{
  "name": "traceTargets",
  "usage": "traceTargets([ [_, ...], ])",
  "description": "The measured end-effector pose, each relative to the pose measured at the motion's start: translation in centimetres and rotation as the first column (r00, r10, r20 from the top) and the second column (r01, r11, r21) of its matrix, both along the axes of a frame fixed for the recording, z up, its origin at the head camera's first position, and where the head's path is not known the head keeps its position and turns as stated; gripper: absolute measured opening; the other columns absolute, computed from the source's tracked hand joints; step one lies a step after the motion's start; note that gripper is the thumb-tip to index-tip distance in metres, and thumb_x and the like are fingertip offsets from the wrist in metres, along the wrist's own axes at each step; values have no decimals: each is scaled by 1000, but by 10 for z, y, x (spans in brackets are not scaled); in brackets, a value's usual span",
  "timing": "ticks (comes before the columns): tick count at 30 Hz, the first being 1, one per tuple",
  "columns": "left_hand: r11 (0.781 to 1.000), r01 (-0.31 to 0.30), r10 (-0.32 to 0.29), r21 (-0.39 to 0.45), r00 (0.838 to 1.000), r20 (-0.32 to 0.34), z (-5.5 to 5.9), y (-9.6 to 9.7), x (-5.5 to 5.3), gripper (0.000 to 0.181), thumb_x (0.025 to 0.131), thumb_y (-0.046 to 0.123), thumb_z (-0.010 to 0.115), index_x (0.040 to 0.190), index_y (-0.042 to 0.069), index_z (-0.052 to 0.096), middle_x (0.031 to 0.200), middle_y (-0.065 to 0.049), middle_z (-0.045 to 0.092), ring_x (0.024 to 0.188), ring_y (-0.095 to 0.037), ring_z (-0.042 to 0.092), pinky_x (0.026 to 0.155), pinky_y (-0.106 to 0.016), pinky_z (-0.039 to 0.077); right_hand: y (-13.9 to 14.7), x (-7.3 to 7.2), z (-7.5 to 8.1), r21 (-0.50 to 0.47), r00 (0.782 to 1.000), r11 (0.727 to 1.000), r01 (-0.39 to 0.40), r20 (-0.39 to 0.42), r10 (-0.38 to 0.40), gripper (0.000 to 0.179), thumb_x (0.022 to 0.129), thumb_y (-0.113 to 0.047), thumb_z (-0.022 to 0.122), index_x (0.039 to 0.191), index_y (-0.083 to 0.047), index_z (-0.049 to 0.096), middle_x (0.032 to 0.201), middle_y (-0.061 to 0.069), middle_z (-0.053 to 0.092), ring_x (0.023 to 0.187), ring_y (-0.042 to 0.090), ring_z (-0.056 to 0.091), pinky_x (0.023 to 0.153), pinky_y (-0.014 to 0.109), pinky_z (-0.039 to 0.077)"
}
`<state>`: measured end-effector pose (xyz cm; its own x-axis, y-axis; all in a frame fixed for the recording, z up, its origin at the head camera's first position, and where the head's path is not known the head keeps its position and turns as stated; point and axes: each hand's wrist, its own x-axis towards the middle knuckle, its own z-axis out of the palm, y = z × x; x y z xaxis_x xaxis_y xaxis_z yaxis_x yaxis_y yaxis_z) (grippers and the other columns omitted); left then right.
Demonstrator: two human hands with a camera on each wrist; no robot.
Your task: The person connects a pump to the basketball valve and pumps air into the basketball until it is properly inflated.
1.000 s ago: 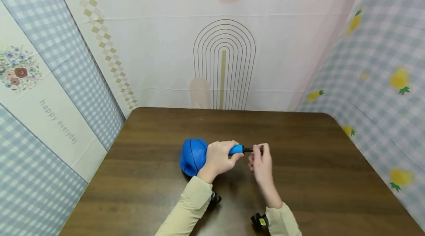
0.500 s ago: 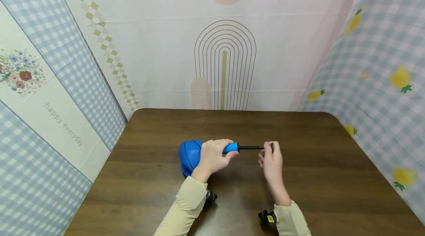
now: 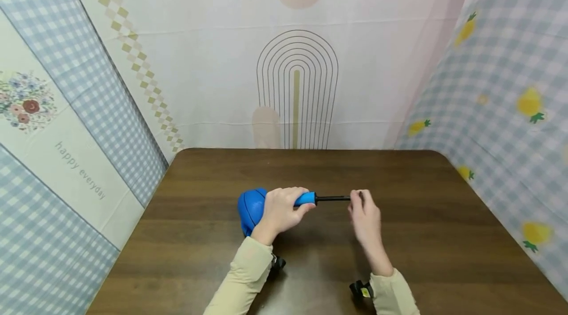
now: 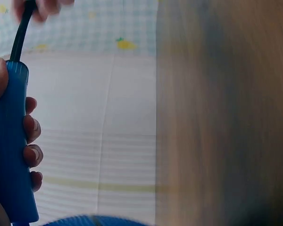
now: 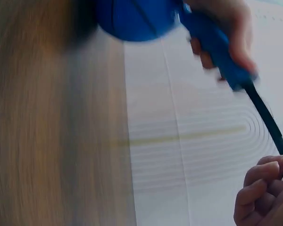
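A blue ball (image 3: 251,206) with black seam lines, dented on its lower side, is partly hidden behind my left hand (image 3: 280,210). That hand wraps round the blue barrel of a hand pump (image 3: 305,199), whose far end meets the ball in the right wrist view. In the left wrist view, my thumb and fingers curl around the barrel (image 4: 10,141). A long stretch of black pump rod (image 3: 333,198) shows outside the barrel. My right hand (image 3: 366,219) grips the rod's outer end with curled fingers; its small handle is mostly covered.
A brown wooden table (image 3: 199,275) lies beneath both hands. Behind it hangs a pale patterned cloth (image 3: 213,83), with checked cloths (image 3: 501,127) at the sides. Each wrist carries a small black camera (image 3: 360,289).
My right hand has moved right, drawing the rod farther out of the barrel. My left hand, the pump barrel and the ball have shifted slightly left. The last half second shows little rod movement.
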<state>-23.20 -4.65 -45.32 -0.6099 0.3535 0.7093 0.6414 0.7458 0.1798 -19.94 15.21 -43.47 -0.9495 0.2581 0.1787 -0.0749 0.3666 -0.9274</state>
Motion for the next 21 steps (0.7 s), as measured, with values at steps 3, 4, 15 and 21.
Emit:
traceTargets([
  [3,1000,-12,13,6,1000,-14,-1,2,-1,29,80,42,74,99,21,72,87,6,74,66,-9,65,60,-25,51,-3,0,-1,-169,1000,986,-15,-19,12,26,104,-24,40,91,-2,44,58,-2,41,43,5,38,43,21,36],
  [4,1000,-10,10,1,1000,-18,-2,5,-1,28,80,42,74,98,21,71,86,6,74,66,-9,65,60,-25,50,-6,1,-2,-203,999,978,-41,-12,39,25,104,-24,39,92,-2,42,58,-2,40,43,5,37,43,21,36],
  [15,997,55,-56,-62,998,-3,-2,9,6,32,85,46,68,102,19,71,89,5,74,67,-9,65,61,-23,50,-9,6,-12,145,993,984,-99,75,88,32,103,-38,44,93,-8,54,68,3,55,56,9,48,55,26,40],
  [21,999,-5,5,-37,1000,-6,0,-1,4,31,81,43,73,102,20,72,88,6,73,68,-9,65,62,-25,50,6,5,-6,-86,999,995,-42,8,42,30,105,-28,40,89,-2,45,59,0,42,46,7,40,46,22,38],
])
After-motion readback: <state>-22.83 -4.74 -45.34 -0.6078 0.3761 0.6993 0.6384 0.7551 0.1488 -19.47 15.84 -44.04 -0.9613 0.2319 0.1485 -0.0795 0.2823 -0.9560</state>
